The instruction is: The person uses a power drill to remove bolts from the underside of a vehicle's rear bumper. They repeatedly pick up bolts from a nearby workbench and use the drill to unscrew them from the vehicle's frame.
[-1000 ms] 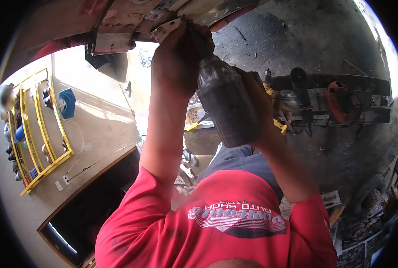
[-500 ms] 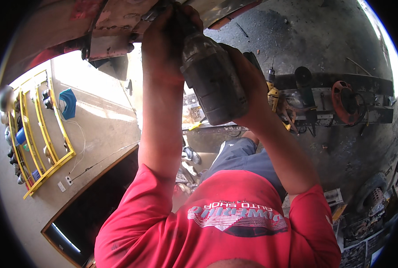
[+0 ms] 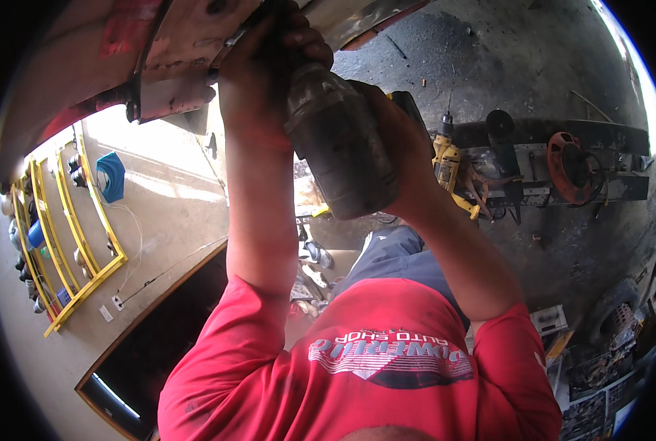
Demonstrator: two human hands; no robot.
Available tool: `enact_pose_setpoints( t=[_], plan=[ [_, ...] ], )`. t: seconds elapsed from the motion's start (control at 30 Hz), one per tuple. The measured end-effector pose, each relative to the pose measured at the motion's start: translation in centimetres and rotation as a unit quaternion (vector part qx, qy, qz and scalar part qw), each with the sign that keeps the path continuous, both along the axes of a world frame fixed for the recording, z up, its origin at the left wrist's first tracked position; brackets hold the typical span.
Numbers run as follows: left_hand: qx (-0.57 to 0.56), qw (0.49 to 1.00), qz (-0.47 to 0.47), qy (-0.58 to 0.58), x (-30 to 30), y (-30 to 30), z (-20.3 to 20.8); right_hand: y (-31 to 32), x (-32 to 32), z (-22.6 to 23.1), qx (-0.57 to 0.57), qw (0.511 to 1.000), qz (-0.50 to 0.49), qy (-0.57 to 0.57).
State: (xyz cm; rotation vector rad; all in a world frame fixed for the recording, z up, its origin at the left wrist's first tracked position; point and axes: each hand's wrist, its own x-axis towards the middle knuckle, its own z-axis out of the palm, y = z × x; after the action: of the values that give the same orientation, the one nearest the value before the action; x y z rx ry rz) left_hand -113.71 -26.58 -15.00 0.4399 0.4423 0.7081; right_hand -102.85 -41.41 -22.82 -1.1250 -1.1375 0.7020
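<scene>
Both hands are raised at the worn body panel (image 3: 184, 51) of a vehicle at the top left. A dark, bulky power tool (image 3: 343, 151) with a rounded grey front points up toward that panel. My right hand (image 3: 401, 147) wraps round the tool's handle; a black and yellow part (image 3: 407, 109) shows just beyond the wrist. At the tool's front, my left hand (image 3: 262, 81) is closed with its fingers curled over. Deep shadow there hides the tool's tip and what the left fingers grip, so I cannot make out that piece.
On a low dark bench (image 3: 615, 140) to the right lie a yellow drill (image 3: 446, 158), an angle grinder (image 3: 501, 136) and an orange cord reel (image 3: 565, 167). A yellow rack (image 3: 85, 294) with several items stands left. A tire (image 3: 615, 312) lies at the lower right.
The power tool and both hands have shifted slightly left, and the tool's rear end sits a little lower. More of the yellow drill on the bench now shows.
</scene>
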Motion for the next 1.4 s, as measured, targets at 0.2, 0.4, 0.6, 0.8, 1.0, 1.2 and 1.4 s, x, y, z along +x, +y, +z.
enact_pose_setpoints(
  t=[0.2, 0.4, 0.6, 0.8, 1.0, 1.2, 1.4],
  plan=[
    [-0.058, 0.996, 0.048, 0.044, 0.3, -0.3, 0.6, 0.2, 0.4, 0.6, -0.014, 1.0, 0.006, -0.012],
    [0.001, 0.987, 0.088, 0.136, 1.2, -1.4, 0.8, 0.1, 0.0, -0.3, -0.066, 0.993, 0.05, 0.087],
    [-0.024, 0.994, 0.074, 0.07, 0.9, -1.4, 0.7, 0.2, 0.0, -0.1, -0.08, 0.995, 0.043, 0.047],
    [-0.01, 0.994, 0.074, 0.08, 1.0, -1.3, 0.6, 0.2, 0.2, 0.2, -0.098, 0.993, 0.049, 0.048],
    [-0.022, 0.995, 0.074, 0.07, 0.9, -1.3, 0.4, 0.0, 0.0, -0.3, -0.117, 0.986, 0.068, 0.097],
    [-0.021, 0.995, 0.074, 0.068, 0.9, -1.2, 0.4, 0.1, 0.0, -0.2, -0.111, 0.989, 0.059, 0.076],
    [0.002, 0.991, 0.084, 0.1, 1.1, -1.2, 0.5, 0.2, -0.1, -0.6, -0.105, 0.989, 0.06, 0.086]
  ],
)
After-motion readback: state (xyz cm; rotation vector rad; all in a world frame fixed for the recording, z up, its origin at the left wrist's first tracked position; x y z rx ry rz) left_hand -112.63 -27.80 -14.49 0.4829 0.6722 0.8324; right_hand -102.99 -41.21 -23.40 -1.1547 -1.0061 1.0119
